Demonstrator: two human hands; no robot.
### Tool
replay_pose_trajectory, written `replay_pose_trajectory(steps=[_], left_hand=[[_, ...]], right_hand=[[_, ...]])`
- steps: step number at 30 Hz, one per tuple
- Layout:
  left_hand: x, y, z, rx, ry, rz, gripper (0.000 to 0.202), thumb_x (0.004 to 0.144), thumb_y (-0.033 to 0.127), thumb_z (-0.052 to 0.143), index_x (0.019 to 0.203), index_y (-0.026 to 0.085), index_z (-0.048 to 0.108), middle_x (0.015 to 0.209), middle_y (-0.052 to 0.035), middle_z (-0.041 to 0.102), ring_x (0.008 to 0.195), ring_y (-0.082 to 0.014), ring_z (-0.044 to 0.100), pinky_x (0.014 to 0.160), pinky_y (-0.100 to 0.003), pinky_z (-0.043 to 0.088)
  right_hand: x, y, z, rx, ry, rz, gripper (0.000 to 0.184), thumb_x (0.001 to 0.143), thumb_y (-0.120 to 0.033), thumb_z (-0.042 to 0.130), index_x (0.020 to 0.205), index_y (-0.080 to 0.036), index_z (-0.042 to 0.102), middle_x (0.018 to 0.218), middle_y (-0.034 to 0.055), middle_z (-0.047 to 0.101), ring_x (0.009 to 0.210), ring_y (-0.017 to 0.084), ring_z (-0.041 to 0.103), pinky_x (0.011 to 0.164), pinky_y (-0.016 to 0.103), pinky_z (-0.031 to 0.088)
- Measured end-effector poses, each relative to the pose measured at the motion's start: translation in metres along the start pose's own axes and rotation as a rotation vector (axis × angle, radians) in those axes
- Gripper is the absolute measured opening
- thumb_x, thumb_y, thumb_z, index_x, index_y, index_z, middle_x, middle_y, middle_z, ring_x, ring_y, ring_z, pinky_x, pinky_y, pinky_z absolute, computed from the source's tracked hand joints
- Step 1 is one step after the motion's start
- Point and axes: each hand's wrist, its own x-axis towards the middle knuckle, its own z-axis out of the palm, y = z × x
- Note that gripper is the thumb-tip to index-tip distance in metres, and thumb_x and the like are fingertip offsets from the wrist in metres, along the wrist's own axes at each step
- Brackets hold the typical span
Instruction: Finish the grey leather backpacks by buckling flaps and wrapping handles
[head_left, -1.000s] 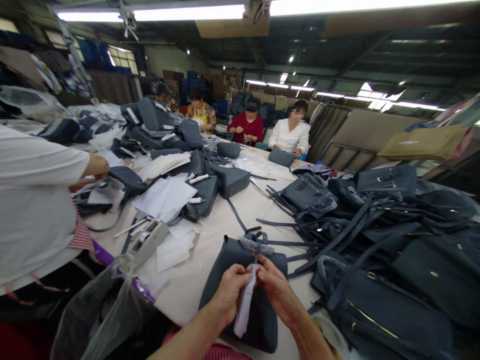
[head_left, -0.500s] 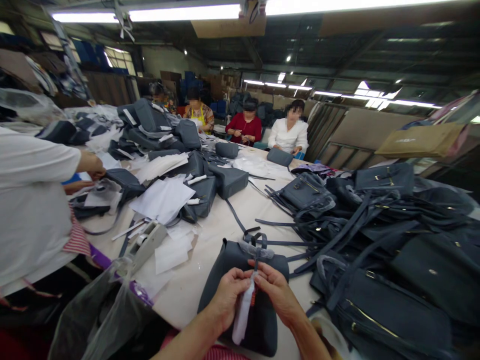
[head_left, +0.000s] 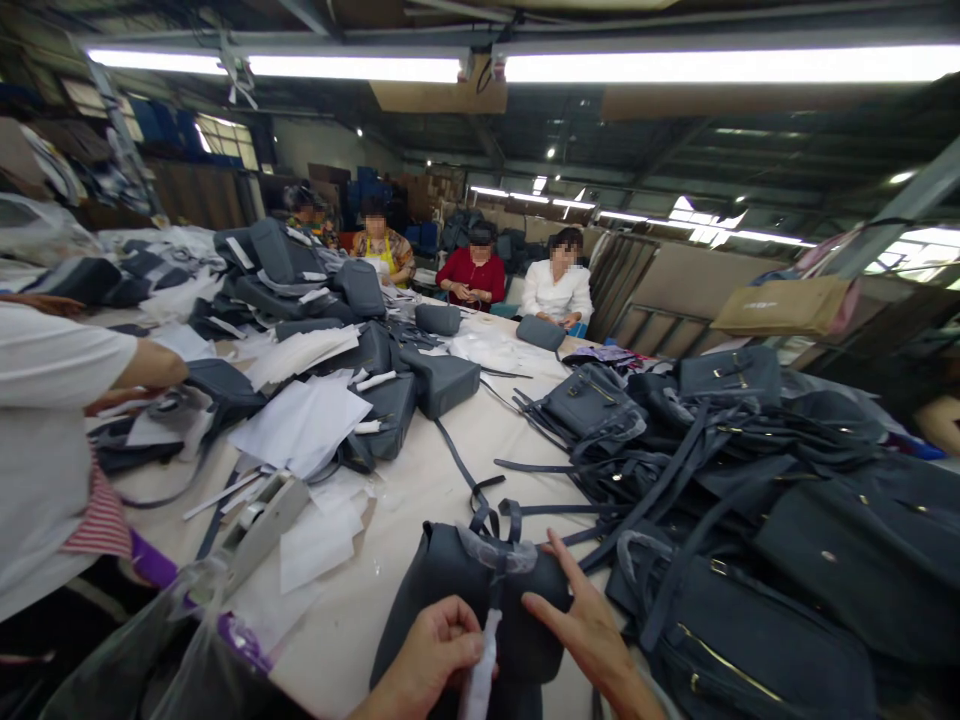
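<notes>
A dark blue-grey leather-like backpack [head_left: 405, 600] lies in front of me on the table. From its top, by the handle with clear plastic around it [head_left: 499, 552], a dark narrow strap runs down into a white wrapping strip [head_left: 482, 672]. My left hand [head_left: 442, 648] is closed, pinching the edge of this white strip between thumb and fingers. To the right, my right hand [head_left: 581, 625] has its fingers spread over the backpack's right side and holds nothing. The strip's lower end runs out of view at the bottom.
Many backpacks [head_left: 780, 600] with loose straps crowd the right side. On the left are a tape dispenser [head_left: 262, 520], white paper sheets [head_left: 304, 425] and a heap of bags [head_left: 281, 255]. A co-worker in a white shirt [head_left: 52, 400] stands left; others sit at the far end.
My right hand has let go of the strap, moved right and spread its fingers. My left hand stays on the white strip. The whole view has shifted slightly.
</notes>
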Motion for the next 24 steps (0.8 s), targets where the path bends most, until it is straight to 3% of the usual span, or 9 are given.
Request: replay_pose_trajectory(steps=[3,5,6,8,12,15,18,21,24], left_hand=[[-0.013,0.016,-0.023,0.474,0.239,0.239,0.024,0.074,0.038,0.061,0.090,0.020,0.063,0.088,-0.0068,0.071,0.087,-0.0245,0.067,0.080,-0.036,0.051],[-0.015,0.023,-0.043,0.690,0.505,0.417,0.054,0.068,0.036,0.066,0.120,0.021,0.058,0.125,-0.0110,0.061,0.119,-0.0312,0.054,0.105,-0.044,0.040],[-0.014,0.024,-0.053,0.752,0.555,0.454,0.073,0.064,0.033,0.068,0.133,0.020,0.048,0.140,-0.0124,0.050,0.131,-0.0338,0.042,0.112,-0.047,0.031],[-0.005,0.022,-0.070,0.809,0.463,0.423,0.099,0.057,0.028,0.071,0.147,0.018,0.030,0.152,-0.0135,0.034,0.140,-0.0355,0.028,0.116,-0.049,0.023],[0.022,0.016,-0.082,0.711,0.239,0.287,0.093,0.056,0.035,0.074,0.141,0.015,0.041,0.136,-0.0150,0.055,0.129,-0.0375,0.047,0.107,-0.050,0.039],[0.035,0.017,-0.075,0.604,0.235,0.272,0.068,0.055,0.045,0.075,0.116,0.017,0.063,0.112,-0.0107,0.071,0.109,-0.0370,0.062,0.095,-0.046,0.051],[0.042,0.028,-0.062,0.560,0.290,0.250,0.053,0.056,0.051,0.074,0.099,0.019,0.068,0.098,-0.0072,0.076,0.095,-0.0339,0.068,0.085,-0.041,0.056],[0.060,0.066,-0.048,0.575,0.388,0.253,0.054,0.059,0.057,0.070,0.095,0.017,0.067,0.090,-0.0064,0.075,0.085,-0.0302,0.069,0.074,-0.036,0.058],[0.098,0.144,-0.040,0.683,0.549,0.451,0.062,0.062,0.061,0.068,0.102,0.013,0.064,0.093,-0.0056,0.072,0.084,-0.0263,0.066,0.070,-0.033,0.057]], right_hand=[[0.004,0.000,0.000,0.000,-0.127,-0.070,0.031,0.073,-0.031,0.063,0.101,-0.022,0.069,0.107,0.0077,0.071,0.099,0.026,0.064,0.083,0.036,0.052],[-0.002,-0.004,-0.001,0.026,-0.150,-0.126,0.017,0.076,-0.027,0.060,0.090,-0.023,0.070,0.096,0.0051,0.072,0.089,0.023,0.064,0.078,0.032,0.051],[-0.006,-0.007,-0.001,0.039,-0.159,-0.141,0.015,0.076,-0.024,0.060,0.087,-0.024,0.069,0.093,0.0040,0.072,0.086,0.022,0.064,0.077,0.031,0.050],[-0.016,-0.012,-0.003,0.070,-0.177,-0.149,0.014,0.076,-0.019,0.060,0.086,-0.024,0.069,0.090,0.0024,0.071,0.083,0.020,0.064,0.075,0.029,0.049],[-0.037,-0.014,-0.002,0.183,-0.167,-0.181,0.017,0.075,-0.013,0.063,0.085,-0.025,0.069,0.090,0.0013,0.072,0.088,0.019,0.065,0.083,0.028,0.049],[-0.050,-0.006,0.001,0.242,-0.100,-0.190,0.021,0.079,-0.015,0.063,0.094,-0.027,0.071,0.106,0.0038,0.073,0.105,0.021,0.065,0.094,0.031,0.049],[-0.063,0.012,0.003,0.259,0.108,-0.079,0.029,0.083,-0.025,0.061,0.111,-0.029,0.068,0.132,0.0077,0.062,0.121,0.024,0.057,0.095,0.033,0.051],[-0.080,0.037,-0.005,0.309,0.321,0.128,0.034,0.085,-0.041,0.059,0.114,-0.026,0.068,0.132,0.0105,0.062,0.121,0.027,0.057,0.090,0.033,0.054],[-0.103,0.063,-0.021,0.372,0.343,0.335,0.045,0.079,-0.056,0.061,0.106,-0.023,0.072,0.116,0.0117,0.071,0.108,0.028,0.066,0.081,0.031,0.058]])
